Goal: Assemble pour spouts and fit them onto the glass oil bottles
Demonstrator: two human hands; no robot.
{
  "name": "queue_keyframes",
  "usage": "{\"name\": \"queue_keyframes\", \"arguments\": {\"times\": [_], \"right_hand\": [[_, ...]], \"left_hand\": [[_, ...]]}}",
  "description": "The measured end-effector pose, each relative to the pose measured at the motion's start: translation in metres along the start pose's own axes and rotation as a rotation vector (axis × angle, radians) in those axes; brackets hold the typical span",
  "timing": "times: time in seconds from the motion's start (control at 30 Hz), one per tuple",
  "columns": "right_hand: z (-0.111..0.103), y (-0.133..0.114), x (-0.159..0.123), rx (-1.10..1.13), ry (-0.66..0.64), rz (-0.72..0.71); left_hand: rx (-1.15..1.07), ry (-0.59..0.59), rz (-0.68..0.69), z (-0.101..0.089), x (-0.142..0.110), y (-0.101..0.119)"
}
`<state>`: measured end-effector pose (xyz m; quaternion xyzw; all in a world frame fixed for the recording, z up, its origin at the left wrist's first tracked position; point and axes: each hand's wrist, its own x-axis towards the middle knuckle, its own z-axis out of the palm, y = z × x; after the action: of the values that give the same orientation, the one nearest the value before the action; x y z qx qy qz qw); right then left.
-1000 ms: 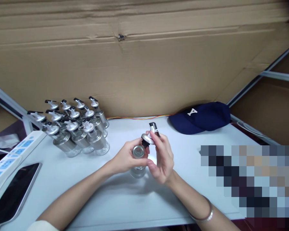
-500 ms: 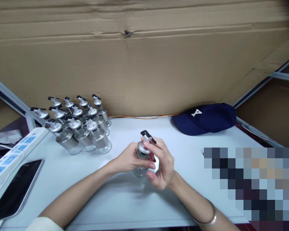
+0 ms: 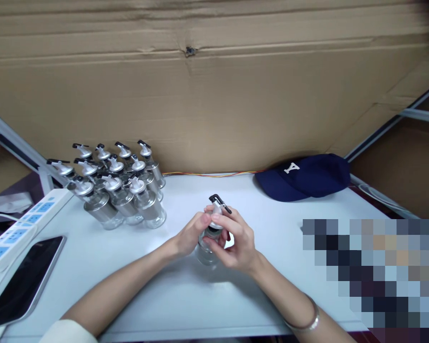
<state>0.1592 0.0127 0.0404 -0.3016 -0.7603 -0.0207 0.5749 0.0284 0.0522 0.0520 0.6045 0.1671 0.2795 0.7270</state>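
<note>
A small clear glass bottle (image 3: 204,255) stands on the white table (image 3: 186,290) in front of me. My left hand (image 3: 190,235) is wrapped round its upper body. My right hand (image 3: 232,240) has its fingers closed on the silver pourer cap (image 3: 214,220), which sits on the bottle's neck; the cap's black lever sticks up above my fingers. Most of the bottle is hidden behind both hands.
Several capped bottles (image 3: 119,188) stand grouped at the back left. A white power strip (image 3: 17,228) and a dark phone (image 3: 21,283) lie at the left edge. A navy cap (image 3: 307,176) rests back right. A cardboard wall (image 3: 214,95) rises behind; a blurred patch covers the right.
The pourer cap was held tilted above the open bottle mouth; it now sits on the neck. My right hand's fingers have shifted round the cap.
</note>
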Motion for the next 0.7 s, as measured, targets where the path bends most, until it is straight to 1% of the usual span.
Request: {"name": "queue_keyframes", "arguments": {"times": [0.13, 0.27, 0.5, 0.6, 0.7], "right_hand": [[0.001, -0.0013, 0.0005, 0.005, 0.035, -0.024], [0.0009, -0.0032, 0.0012, 0.001, 0.035, -0.017], [0.0004, -0.0053, 0.0019, -0.017, 0.021, -0.007], [-0.0007, -0.0055, 0.0033, -0.017, 0.018, -0.015], [-0.0016, -0.0052, 0.004, 0.011, 0.011, -0.012]], "left_hand": [[-0.013, 0.07, 0.042, 0.0035, 0.0014, -0.001], [-0.013, 0.081, 0.056, 0.0034, 0.0021, 0.0003], [0.001, -0.003, 0.059, 0.0, 0.0026, 0.0059], [-0.031, -0.058, 0.057, -0.0027, 0.0042, 0.0057], [-0.041, -0.085, 0.06, -0.0056, 0.0053, 0.0042]]}}
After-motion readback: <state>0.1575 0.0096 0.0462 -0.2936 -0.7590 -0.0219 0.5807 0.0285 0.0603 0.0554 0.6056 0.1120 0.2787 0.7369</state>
